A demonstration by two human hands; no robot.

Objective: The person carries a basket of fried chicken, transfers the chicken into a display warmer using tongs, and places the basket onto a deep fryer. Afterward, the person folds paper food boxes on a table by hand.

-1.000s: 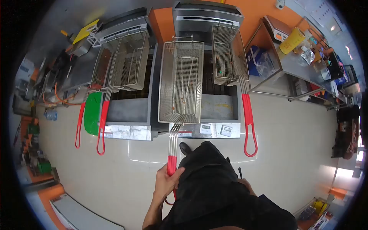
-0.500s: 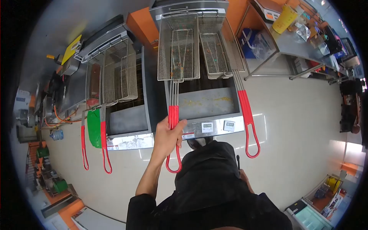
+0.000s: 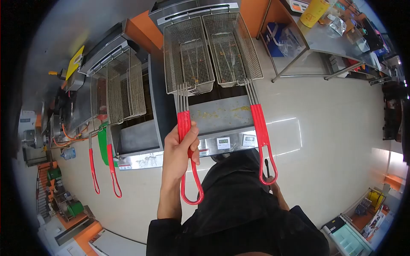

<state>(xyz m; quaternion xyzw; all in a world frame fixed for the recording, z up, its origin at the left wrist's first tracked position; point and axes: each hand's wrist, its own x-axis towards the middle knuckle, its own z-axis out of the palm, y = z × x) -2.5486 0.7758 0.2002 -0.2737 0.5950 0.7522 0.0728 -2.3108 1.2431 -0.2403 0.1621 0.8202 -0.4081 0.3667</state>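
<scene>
My left hand (image 3: 175,150) is closed around the red handle of a wire fry basket (image 3: 192,59) at the middle fryer. A second fry basket (image 3: 228,55) stands right beside it, its red handle (image 3: 260,128) pointing toward me. Small orange crumbs cling to the mesh of both. Low by my right side is my right hand (image 3: 272,186), partly hidden by the second basket's handle. A thin black tool (image 3: 267,167) sticks up from it; its kind cannot be made out.
Two digital timers (image 3: 223,143) sit on the front of the fryer (image 3: 218,113). To the left is another fryer (image 3: 139,138) with baskets (image 3: 124,85). A steel table (image 3: 318,42) at the right holds a yellow container (image 3: 314,13). A green object (image 3: 103,145) hangs between the left handles.
The right basket has shifted and now sits straighter beside the left one. My left hand stays on its handle. The view has turned slightly, and my right hand has come up a little.
</scene>
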